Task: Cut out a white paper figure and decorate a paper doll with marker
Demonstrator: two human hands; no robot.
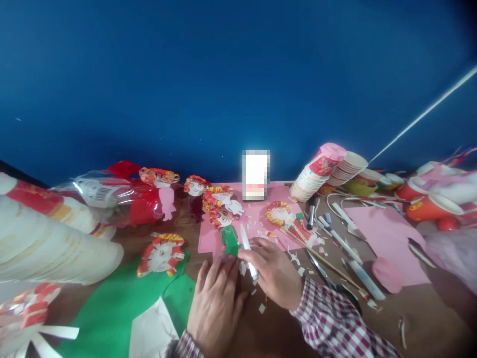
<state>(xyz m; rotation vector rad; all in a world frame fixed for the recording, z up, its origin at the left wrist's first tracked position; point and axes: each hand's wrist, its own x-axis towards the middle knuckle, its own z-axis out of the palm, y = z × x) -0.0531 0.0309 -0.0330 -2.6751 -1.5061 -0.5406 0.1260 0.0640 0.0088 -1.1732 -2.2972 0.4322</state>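
A paper doll (228, 233), with a drawn face, red-and-yellow hair and a green dress, lies on pink paper (208, 236). My left hand (216, 298) is laid flat, its fingertips at the lower end of the green dress. Beside the doll, my right hand (274, 271) grips a slim white pen (249, 251) between thumb and fingers. The pen stands tilted, its upper end close to the dress. Small white paper scraps (262, 308) lie around my hands. My left fingertips cover the dress's bottom edge.
Other paper figures (196, 186) lie behind and left. Green paper (112, 298) spreads at left near large stacked paper cups (55, 243). At right are another cup stack (316, 171), scissors (320, 266), a wooden stick (328, 266) and pink sheets (387, 238). A bright pixelated rectangle (256, 171) stands at the back.
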